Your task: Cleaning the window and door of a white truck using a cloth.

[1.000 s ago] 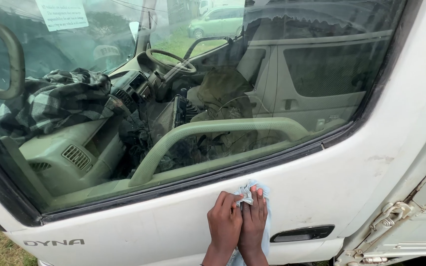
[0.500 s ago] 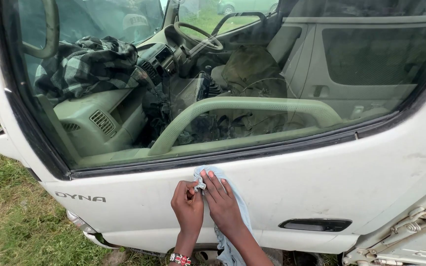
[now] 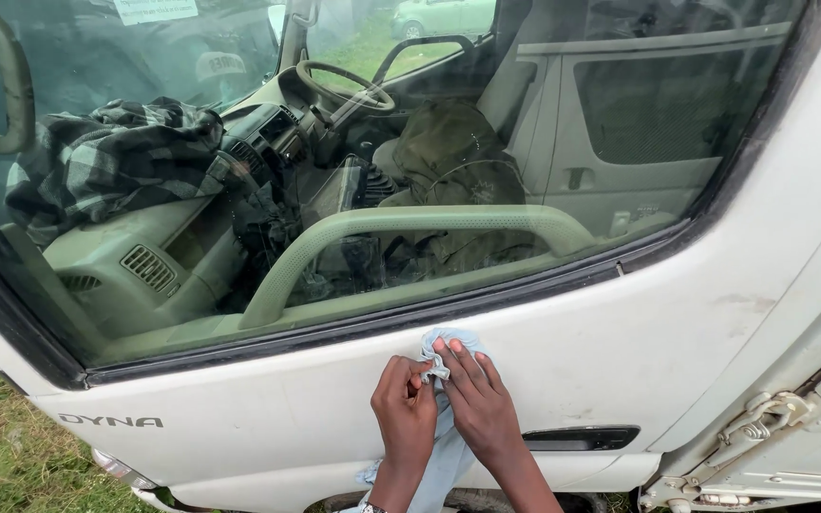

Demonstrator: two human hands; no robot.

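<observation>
White painted metal, smooth but scuffed and faintly stained, makes up the truck door (image 3: 620,351) that fills the lower half of the frame. A pale blue cloth (image 3: 448,446), soft and crumpled, lies flat against this panel at lower centre, just below the black rubber window seal (image 3: 353,328); its tail hangs down toward the bottom edge. The left hand (image 3: 405,418) rests on the cloth with fingers bent, pinching a bunched fold near the top. The right hand (image 3: 479,408) lies just beside it, touching it, fingers spread flat and pressing the cloth against the door. To the right of the hands sits a black recessed door handle (image 3: 582,438), long and narrow. A metal latch (image 3: 762,415), dull and worn, shows at the lower right corner. Through the glass (image 3: 648,123) above, a curved grey-green grab bar (image 3: 410,233) with a pebbled texture arches across the middle. A plaid fabric (image 3: 106,161) lies heaped on the dashboard at upper left, and a round steering wheel (image 3: 344,87) stands at upper centre. Grass (image 3: 2,446) shows at lower left.
</observation>
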